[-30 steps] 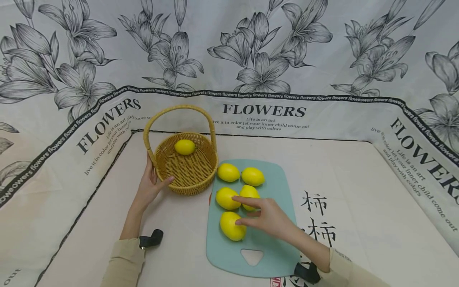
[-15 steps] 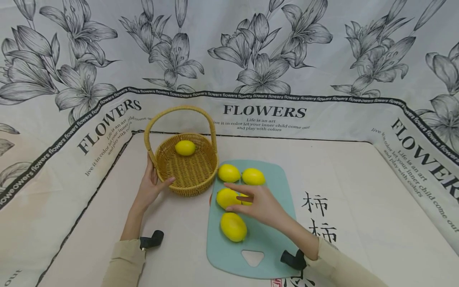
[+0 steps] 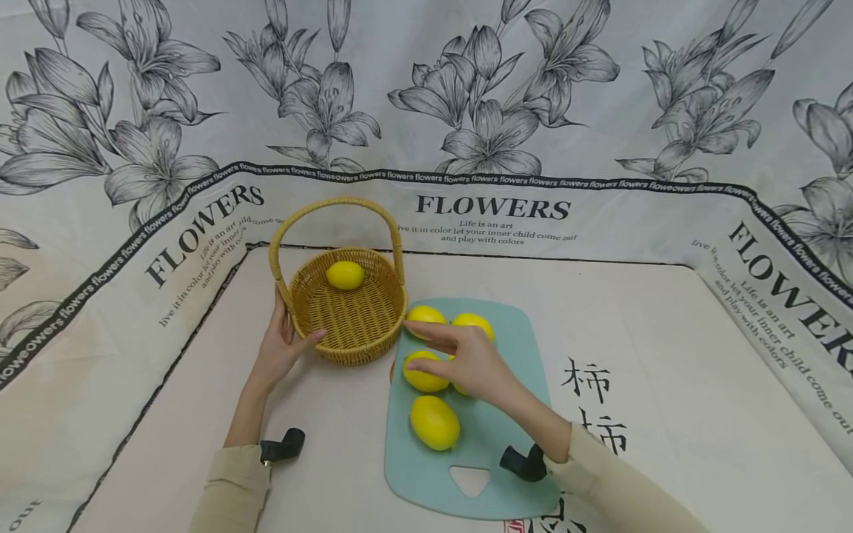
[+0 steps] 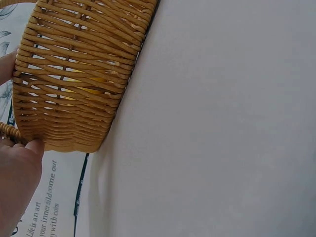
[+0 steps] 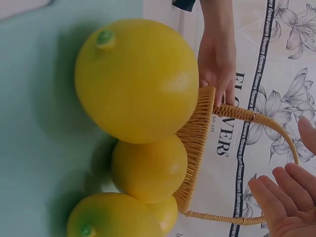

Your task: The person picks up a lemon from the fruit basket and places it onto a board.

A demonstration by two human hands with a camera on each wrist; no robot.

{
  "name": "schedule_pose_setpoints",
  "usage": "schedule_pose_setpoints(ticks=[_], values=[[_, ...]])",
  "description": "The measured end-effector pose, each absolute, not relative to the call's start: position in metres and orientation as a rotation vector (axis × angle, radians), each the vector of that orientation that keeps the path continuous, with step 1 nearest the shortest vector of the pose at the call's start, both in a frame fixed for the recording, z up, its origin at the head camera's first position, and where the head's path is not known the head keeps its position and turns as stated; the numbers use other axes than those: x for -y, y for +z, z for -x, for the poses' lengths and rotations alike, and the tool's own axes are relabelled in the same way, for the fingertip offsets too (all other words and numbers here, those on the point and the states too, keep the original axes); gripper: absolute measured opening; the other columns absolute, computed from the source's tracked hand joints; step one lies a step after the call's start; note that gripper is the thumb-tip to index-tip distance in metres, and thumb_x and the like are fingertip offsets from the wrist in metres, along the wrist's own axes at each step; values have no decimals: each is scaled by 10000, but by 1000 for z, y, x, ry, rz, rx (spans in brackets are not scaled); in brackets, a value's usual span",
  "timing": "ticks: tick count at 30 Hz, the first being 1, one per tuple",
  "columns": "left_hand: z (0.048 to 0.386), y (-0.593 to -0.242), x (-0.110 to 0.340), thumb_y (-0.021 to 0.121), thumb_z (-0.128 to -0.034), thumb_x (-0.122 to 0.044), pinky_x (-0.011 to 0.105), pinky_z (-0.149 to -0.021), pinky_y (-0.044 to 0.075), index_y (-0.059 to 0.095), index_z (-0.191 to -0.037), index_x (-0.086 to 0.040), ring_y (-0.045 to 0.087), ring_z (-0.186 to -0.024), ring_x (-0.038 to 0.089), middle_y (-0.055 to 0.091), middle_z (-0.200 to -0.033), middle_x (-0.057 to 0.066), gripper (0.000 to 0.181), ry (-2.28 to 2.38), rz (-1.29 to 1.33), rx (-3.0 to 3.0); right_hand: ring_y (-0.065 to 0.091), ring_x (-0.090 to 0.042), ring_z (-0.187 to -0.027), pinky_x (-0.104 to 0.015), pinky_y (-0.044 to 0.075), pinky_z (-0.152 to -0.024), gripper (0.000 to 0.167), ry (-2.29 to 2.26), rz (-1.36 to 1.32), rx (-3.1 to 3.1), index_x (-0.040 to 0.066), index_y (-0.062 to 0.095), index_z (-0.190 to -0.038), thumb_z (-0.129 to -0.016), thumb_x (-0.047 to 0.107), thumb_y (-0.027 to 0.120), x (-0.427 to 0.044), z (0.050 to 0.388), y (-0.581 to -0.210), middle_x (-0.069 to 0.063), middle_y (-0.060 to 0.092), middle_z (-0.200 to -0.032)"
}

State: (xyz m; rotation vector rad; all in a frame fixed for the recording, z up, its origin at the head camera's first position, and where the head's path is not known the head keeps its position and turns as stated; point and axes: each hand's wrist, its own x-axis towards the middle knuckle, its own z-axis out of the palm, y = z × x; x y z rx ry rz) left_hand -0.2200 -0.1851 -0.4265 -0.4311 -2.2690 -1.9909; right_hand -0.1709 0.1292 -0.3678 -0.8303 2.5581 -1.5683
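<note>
My left hand (image 3: 283, 348) holds the left side of a round wicker basket (image 3: 360, 348), thumb over the near rim and fingers along the outer wall. One lemon (image 3: 345, 275) lies inside, near the back. On a light-blue cutting board (image 3: 493, 444) sit several lemons, among them a near one (image 3: 435, 423), a middle one (image 3: 425, 371) and a back right one (image 3: 474, 323). Above them hovers my right hand (image 3: 473, 359), thumb and fingers apart and nothing between them. It partly covers the middle and back lemons in the head view. The right wrist view shows lemons (image 5: 136, 81) below the hand.
The basket's tall arched handle (image 3: 333, 201) rises over its opening. Its right side stands close to the board's back left corner. Flower-printed cloth (image 3: 493, 133) hangs behind the table, which has a pale cover (image 3: 633, 311) with black characters (image 3: 586, 381).
My right hand has moved away from the near lemon, leftward and toward the back, over the middle and back lemons. My left hand and the basket have stayed in place.
</note>
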Motion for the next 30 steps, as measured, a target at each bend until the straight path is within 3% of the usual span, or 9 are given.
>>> schedule_pose_setpoints(ticks=[11,19,25,30], values=[[233,-450,193,695,-857,23,165,-1161,80,-144,-1523,-281,-48,-1468,211,-185,-1590,-11,1114,-1951,480,2250,579,-178,-1184,-299,491,-983,549,-1565,851,-2561,151,600,-1332,-820,242,776,-111,189,-362,3,578,-1340],[233,-451,191,686,-865,22,252,-1188,58,-142,-1523,-292,-39,-1469,195,-184,-1590,-29,1103,-1972,486,2233,542,-163,-1227,-271,478,-992,533,-1536,851,-2598,173,607,-1325,-828,283,766,-97,206,-357,3,567,-1352],[229,-442,189,678,-861,45,320,-1196,45,-168,-1523,-201,-47,-1467,235,-188,-1591,34,1102,-1993,472,2243,551,-162,-1215,-343,474,-1013,517,-1462,866,-2677,202,617,-1316,-834,315,761,-83,219,-353,31,591,-1323],[224,-433,186,666,-860,63,374,-1199,37,-169,-1523,-158,-51,-1464,283,-186,-1590,75,1089,-1987,480,2239,556,-148,-1208,-302,475,-1007,526,-1453,896,-2700,177,615,-1316,-831,313,763,-71,230,-350,39,602,-1308]])
